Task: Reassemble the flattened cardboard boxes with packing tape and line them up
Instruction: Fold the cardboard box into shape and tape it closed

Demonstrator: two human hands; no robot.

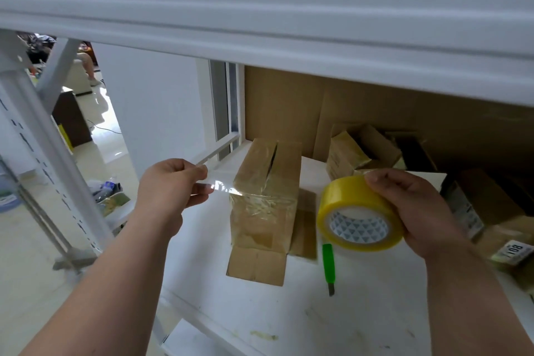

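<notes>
Left hand [170, 182] pinches tape strip [222, 186] — right hand [416, 205] grips roll [358, 212].

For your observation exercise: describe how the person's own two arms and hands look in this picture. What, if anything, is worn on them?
Both forearms are bare up to the frame edge: no sleeves show. The left hand and right hand wear no gloves, and no rings, watch or bracelet can be seen. The fingers of the right hand have short, unpainted nails. No markings show on either arm.
</notes>
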